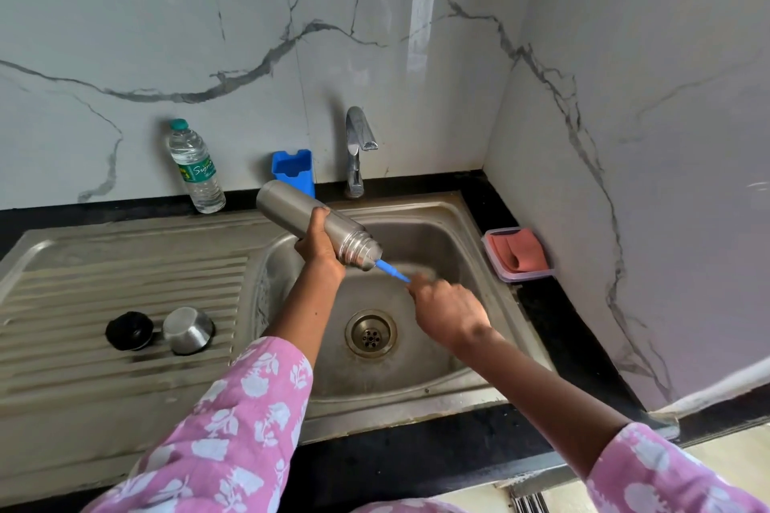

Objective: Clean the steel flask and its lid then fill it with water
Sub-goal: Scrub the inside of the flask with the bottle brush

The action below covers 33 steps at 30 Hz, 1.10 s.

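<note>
Steel flask [310, 223] held over sink [471, 217], tilted mouth-down toward right, likely so rinse water drains into basin. Left hand [318, 239] wraps flask mid-body, steadying it. Right hand [448, 310] closed around blue brush handle [391, 272]; brush end inside flask mouth, bristles hidden. Judged step: scrubbing interior. Steel lid cup [188, 329] and black stopper [129, 330] parked on drainboard [83, 262], well apart from work, apparently awaiting cleaning. Tap [359, 146] shows no visible flow. Filling not yet begun.
</note>
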Tool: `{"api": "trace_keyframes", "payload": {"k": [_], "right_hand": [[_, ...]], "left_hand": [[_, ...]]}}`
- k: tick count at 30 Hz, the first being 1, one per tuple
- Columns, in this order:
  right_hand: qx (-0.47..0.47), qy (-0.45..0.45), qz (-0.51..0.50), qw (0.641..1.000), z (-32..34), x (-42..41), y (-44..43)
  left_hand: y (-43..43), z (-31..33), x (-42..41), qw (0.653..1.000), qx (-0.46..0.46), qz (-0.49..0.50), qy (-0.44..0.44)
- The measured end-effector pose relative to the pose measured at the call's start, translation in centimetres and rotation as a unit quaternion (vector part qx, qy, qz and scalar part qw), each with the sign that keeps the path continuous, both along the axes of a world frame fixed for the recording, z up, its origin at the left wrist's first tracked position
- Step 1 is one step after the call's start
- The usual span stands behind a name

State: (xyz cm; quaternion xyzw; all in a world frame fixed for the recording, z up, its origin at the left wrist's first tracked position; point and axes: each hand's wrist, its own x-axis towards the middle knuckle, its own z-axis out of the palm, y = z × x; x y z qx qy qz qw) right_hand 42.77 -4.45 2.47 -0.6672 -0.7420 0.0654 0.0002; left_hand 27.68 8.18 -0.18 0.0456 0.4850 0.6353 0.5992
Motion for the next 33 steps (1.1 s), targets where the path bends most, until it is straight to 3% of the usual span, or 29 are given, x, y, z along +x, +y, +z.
{"api": "trace_keyframes", "payload": {"k": [2,4,6,8,9,11,14,16,18,19,23,28,30,33], "right_hand": [[-0.05,0.087,-0.005,0.995,-0.1,-0.1,0.0],[-0.116,0.228,-0.009,0.967,0.1,0.4,0.1],[-0.222,0.411,-0.069,0.881,0.9,1.3,-0.1],[-0.31,0.518,-0.118,0.788,1.7,2.2,0.0],[-0.333,0.536,-0.126,0.766,1.9,2.4,0.1],[-0.354,0.538,-0.132,0.754,2.0,2.4,0.2],[-0.317,0.52,-0.147,0.779,2.0,1.3,0.9],[-0.236,0.43,-0.118,0.863,2.0,0.0,1.4],[-0.123,0.231,-0.061,0.963,1.9,-1.0,1.4],[-0.065,0.135,-0.037,0.988,1.7,-1.3,1.1],[0.087,-0.034,0.05,0.994,0.4,-0.1,-0.3],[0.118,-0.157,0.056,0.979,0.2,1.4,-0.1],[0.127,-0.121,0.081,0.981,0.7,1.2,0.1],[-0.001,0.082,-0.005,0.997,1.1,0.5,0.6]], "left_hand": [[0.2,0.2,-0.7,1.0,0.0,-0.007,0.007],[0.6,0.4,-1.7,1.0,0.008,-0.009,0.001],[1.0,0.3,-2.5,1.0,0.01,-0.011,-0.002],[1.1,0.4,-2.6,1.0,0.01,-0.009,0.001],[1.1,0.5,-2.5,1.0,0.009,-0.006,0.003],[1.0,0.5,-2.4,1.0,0.007,0.002,0.004],[0.9,0.3,-2.1,1.0,0.016,0.005,-0.002],[0.6,0.0,-1.5,1.0,0.016,0.002,-0.004],[0.2,-0.1,-0.9,1.0,0.013,0.0,-0.012],[0.1,0.0,-0.9,1.0,0.013,0.0,-0.015],[0.4,0.6,-1.2,1.0,0.009,-0.009,-0.008],[1.1,1.8,-1.5,1.0,-0.008,-0.001,0.001],[1.1,1.8,-1.4,1.0,-0.008,0.006,-0.001],[0.9,1.7,-0.7,1.0,0.009,0.01,0.008]]}}
